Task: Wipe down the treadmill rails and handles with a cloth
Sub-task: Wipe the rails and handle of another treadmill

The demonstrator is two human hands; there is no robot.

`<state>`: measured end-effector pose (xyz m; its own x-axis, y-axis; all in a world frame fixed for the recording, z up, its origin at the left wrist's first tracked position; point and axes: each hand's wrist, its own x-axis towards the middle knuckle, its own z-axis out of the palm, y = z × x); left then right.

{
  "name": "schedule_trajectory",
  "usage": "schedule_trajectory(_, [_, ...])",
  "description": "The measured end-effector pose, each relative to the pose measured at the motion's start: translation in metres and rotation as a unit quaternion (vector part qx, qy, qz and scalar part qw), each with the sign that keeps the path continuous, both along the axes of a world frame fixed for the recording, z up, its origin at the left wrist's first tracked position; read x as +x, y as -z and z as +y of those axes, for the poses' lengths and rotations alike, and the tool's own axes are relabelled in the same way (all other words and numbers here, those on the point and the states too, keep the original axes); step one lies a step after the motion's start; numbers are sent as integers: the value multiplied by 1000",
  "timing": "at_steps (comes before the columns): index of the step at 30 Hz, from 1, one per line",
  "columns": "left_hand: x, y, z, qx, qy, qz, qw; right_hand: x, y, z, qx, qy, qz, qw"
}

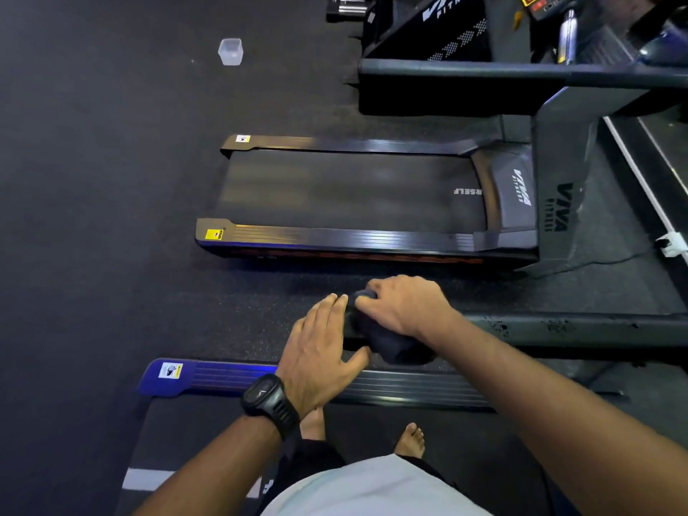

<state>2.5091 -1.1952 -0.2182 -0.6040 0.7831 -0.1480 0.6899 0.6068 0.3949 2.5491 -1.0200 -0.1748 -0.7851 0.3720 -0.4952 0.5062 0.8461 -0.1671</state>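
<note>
Right hand (404, 305) grips the cloth (394, 348) on the handrail (558, 325); left hand (320, 348), fingers straight, apparently touches it.

Both our forearms reach up from the bottom of the frame toward its centre. Our left hand (320, 351) lies flat, fingers straight and together, thumb spread to the right. Just right of it, our right hand (404, 307) curls its fingers round a dark cloth (394, 350), knuckles up.
</note>
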Motion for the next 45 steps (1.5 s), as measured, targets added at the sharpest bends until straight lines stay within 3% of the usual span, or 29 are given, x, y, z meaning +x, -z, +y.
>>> schedule_trajectory(3, [2, -2, 2, -8, 5, 9, 1000, 7, 1, 3, 37, 59, 4, 998])
schedule_trajectory(6, [3, -1, 1, -11, 3, 8, 1000, 30, 0, -20, 112, -15, 105, 988])
schedule_trajectory(8, [3, 0, 2, -13, 0, 12, 1000, 30, -1, -22, 94, -67, 121, 986])
schedule_trajectory(12, [3, 1, 3, -8, -4, 18, 1000, 3, -3, 5, 2, 4, -1, 1000])
schedule_trajectory(14, [4, -1, 4, -10, 5, 29, 1000, 3, -2, 12, 1, 51, -12, 999])
schedule_trajectory(16, [6, -1, 6, -14, 11, 31, 999, 20, 0, 2, 54, 40, 51, 996])
schedule_trajectory(19, [7, 0, 8, -10, 7, 25, 1000, 39, -2, -18, 96, -66, 126, 985])
schedule_trajectory(21, [6, 1, 9, -7, 1, 24, 1000, 31, -3, -11, 57, -75, 116, 989])
schedule_trajectory(24, [8, -1, 10, -13, -4, 29, 999, 12, -5, 14, -7, 16, 6, 1000])
schedule_trajectory(27, [10, -4, 10, -14, -3, 35, 999, 25, -3, 10, 51, 58, 24, 997])
schedule_trajectory(30, [9, -2, 10, -21, -2, 40, 999, 46, -2, -12, 116, -15, 112, 987])
schedule_trajectory(32, [11, 0, 11, -25, -9, 41, 999, 45, -3, -12, 94, -64, 126, 985])
schedule_trajectory(36, [13, -1, 13, -39, -16, 48, 998, 18, -4, 20, -3, 0, 20, 1000])
schedule_trajectory(38, [14, -3, 14, -42, -16, 57, 997, 21, -3, 26, -2, 47, 12, 999])
schedule_trajectory(42, [16, -2, 14, -49, -16, 71, 996, 53, 3, -2, 111, -55, 137, 983])
schedule_trajectory(45, [16, -1, 15, -51, -16, 77, 996, 48, 1, -1, 81, -94, 146, 981])
